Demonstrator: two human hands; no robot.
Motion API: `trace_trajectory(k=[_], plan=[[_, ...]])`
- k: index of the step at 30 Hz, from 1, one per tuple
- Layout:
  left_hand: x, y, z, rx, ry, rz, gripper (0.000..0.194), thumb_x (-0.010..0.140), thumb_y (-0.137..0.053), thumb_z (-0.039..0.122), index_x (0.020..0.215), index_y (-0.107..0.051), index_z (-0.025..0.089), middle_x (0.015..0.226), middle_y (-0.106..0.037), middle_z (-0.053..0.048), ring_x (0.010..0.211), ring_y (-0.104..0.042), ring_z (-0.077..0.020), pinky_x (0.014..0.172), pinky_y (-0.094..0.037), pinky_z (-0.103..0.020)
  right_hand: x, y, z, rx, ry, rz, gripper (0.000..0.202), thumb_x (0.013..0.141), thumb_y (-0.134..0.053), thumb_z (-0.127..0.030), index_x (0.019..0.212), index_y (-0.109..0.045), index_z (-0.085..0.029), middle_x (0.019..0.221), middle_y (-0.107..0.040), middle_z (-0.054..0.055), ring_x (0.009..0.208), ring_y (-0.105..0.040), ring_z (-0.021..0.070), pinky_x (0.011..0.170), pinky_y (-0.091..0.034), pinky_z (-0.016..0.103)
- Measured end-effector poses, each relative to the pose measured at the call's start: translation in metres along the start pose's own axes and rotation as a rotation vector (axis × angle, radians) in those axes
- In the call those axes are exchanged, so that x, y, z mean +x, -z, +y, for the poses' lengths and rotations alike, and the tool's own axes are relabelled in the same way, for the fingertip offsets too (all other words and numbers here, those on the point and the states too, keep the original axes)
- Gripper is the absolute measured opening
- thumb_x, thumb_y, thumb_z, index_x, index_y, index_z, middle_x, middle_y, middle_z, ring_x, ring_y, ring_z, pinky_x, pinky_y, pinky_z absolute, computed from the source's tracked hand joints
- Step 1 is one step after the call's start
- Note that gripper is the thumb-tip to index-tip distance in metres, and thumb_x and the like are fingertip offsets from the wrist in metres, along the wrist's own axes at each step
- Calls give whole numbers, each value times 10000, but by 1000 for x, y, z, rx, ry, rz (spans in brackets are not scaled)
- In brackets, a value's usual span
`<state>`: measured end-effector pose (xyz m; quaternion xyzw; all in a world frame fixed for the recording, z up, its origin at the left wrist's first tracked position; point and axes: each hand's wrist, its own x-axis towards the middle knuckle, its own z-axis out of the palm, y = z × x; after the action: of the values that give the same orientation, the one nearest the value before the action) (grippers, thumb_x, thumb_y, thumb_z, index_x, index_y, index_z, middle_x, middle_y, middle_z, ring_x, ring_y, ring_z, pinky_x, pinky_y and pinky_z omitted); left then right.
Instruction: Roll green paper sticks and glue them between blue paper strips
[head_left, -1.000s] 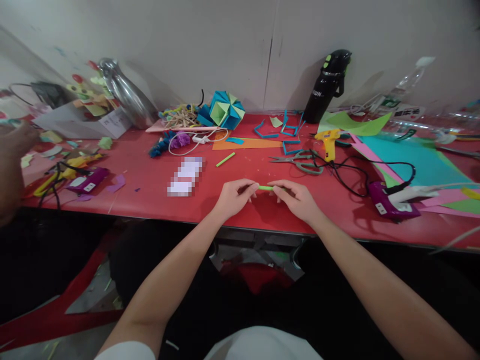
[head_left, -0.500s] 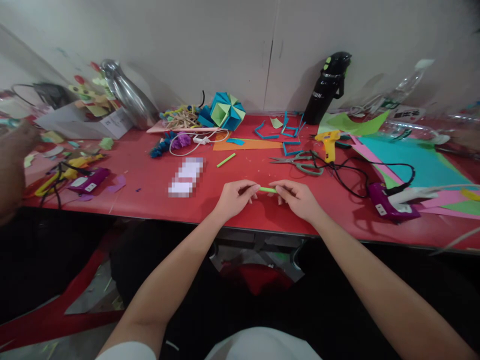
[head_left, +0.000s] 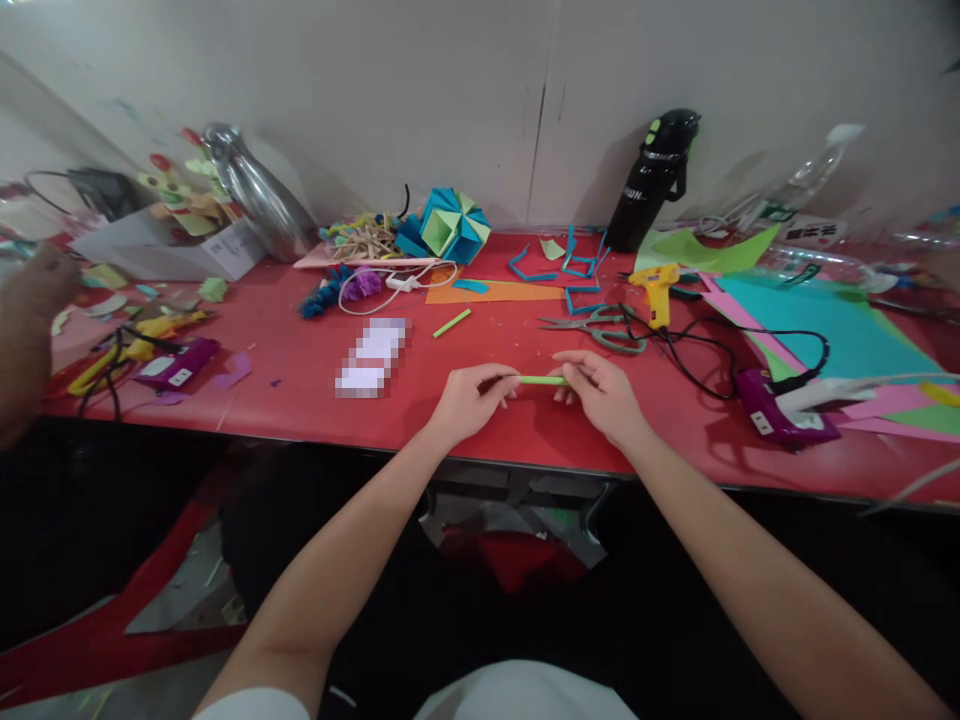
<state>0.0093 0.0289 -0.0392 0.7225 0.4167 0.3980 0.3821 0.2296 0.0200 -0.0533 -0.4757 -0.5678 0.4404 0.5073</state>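
A thin light-green paper strip [head_left: 543, 380] is held level above the red table by both hands. My left hand [head_left: 474, 398] pinches its left end between thumb and fingers. At the other end, my right hand [head_left: 600, 392] grips the strip with thumb and fingertips. Another green strip [head_left: 452, 323] lies on the table beyond my left hand. Grey-handled scissors [head_left: 600, 328] rest beyond my right hand, close to a yellow glue gun [head_left: 658, 292]. Blue folded strips [head_left: 581, 275] lie farther back, near an orange paper strip [head_left: 510, 291].
A blue and green paper ball [head_left: 454, 225] and a black bottle [head_left: 651, 185] stand at the back. Coloured sheets [head_left: 802, 320] and a purple power strip [head_left: 784, 415] are on the right. At the far left, another person's hand [head_left: 34, 310] shows above the table.
My right hand has shifted slightly right along the green strip, and more of the strip shows between my hands. My right index finger is raised a little.
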Motion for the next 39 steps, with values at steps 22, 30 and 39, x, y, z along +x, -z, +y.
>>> trace_trajectory(k=[22,30,39], plan=[[-12,-1,14,655,-634,123,206,929,-489,254,941,-674,165,793,-648,-74,732,-590,-169,668,-473,-283,-35,-25,-51,-481,566,-60,375,917,-624,-324,1291,-623,-302,1256,-607,81,1188,-555,248,1026,-461,440],[-12,-8,21,775,-731,132,221,914,-497,240,754,-636,178,724,-622,-48,642,-546,-144,595,-425,-270,-42,-29,-59,-280,445,-10,117,898,-649,-292,947,-752,-317,1077,-683,33,1013,-633,220,894,-526,402],[-8,3,13,496,-565,158,359,938,-501,200,1277,-622,212,821,-618,-41,742,-565,-132,719,-490,-251,-19,-6,-34,-51,119,144,310,960,-502,-460,776,-547,-215,727,-554,12,680,-538,149,668,-465,287]])
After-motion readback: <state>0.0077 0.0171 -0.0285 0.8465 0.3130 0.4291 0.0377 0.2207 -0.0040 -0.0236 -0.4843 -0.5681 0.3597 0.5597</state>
